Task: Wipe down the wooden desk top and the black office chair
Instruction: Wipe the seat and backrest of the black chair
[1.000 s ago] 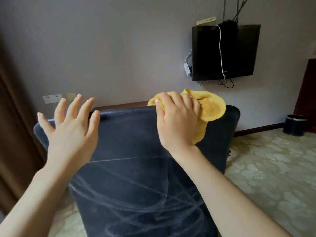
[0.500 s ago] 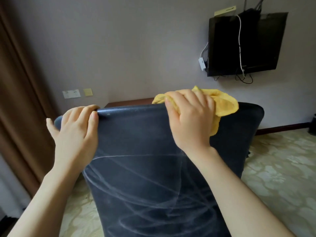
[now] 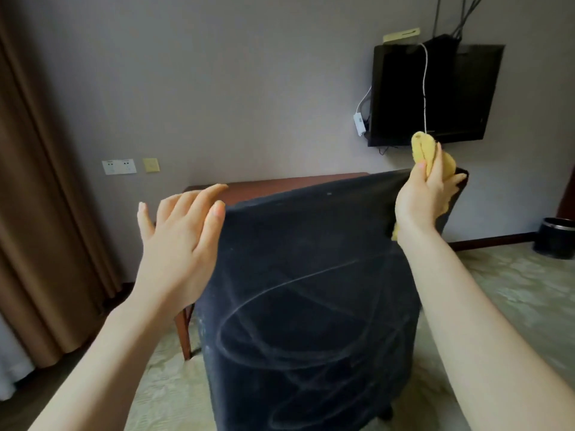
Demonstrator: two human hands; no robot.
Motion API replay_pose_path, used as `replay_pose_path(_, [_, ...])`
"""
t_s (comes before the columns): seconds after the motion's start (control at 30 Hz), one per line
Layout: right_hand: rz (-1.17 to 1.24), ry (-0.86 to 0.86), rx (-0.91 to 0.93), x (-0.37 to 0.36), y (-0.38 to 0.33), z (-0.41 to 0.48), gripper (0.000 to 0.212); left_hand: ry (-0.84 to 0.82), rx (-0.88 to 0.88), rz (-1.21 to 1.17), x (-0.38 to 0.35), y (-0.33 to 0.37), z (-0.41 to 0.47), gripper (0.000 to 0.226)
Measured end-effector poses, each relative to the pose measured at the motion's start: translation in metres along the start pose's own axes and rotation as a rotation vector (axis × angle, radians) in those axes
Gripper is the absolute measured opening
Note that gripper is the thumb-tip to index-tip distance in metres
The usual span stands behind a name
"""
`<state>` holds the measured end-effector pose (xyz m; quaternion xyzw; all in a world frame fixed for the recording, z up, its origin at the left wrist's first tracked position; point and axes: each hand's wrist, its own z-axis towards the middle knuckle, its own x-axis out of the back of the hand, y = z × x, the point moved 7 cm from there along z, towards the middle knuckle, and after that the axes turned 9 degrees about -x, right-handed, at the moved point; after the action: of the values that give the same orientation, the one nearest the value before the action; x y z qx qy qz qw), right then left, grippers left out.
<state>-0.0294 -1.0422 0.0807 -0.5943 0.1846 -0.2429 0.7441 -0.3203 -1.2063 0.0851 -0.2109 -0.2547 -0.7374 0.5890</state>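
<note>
Up at the top edge of the chair back, one hand at each corner.
The right hand [image 3: 426, 194] is curled round a bunched yellow cloth [image 3: 423, 147], holding it at the upper right corner of the black office chair [image 3: 311, 290], whose dusty backrest shows pale curved streaks. The left hand [image 3: 180, 241] is spread with straight fingers at the upper left corner. Its fingertips seem to touch the edge, though blur makes that uncertain. Just behind the chair the wooden bench [image 3: 280, 185] stands against the wall, with a strip of its top and one leg showing. A black wall-mounted television [image 3: 435, 94] hangs to the right, and a dark waste bin [image 3: 557, 234] stands on the floor at far right.
</note>
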Motion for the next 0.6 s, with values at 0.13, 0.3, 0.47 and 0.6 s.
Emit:
replay_pose_path(0.13, [0.229, 0.062, 0.025, -0.008, 0.011, -0.037, 0.046, -0.011, 0.012, -0.388, -0.018, 0.009, -0.008, 0.045])
replay_pose_path(0.3, [0.339, 0.004, 0.311, -0.023, 0.005, -0.099, 0.041, 0.105, 0.080, -0.650, -0.036, 0.030, -0.010, 0.037])
replay_pose_path(0.47, [0.183, -0.141, 0.916, -0.035, -0.033, -0.173, 0.035, 0.249, 0.075, -0.696, -0.033, 0.037, -0.012, 0.036])
replay_pose_path(0.6, [0.018, -0.107, 1.143, -0.042, -0.042, -0.190, 0.034, 0.300, 0.118, -0.693, -0.028, 0.027, -0.017, 0.031])
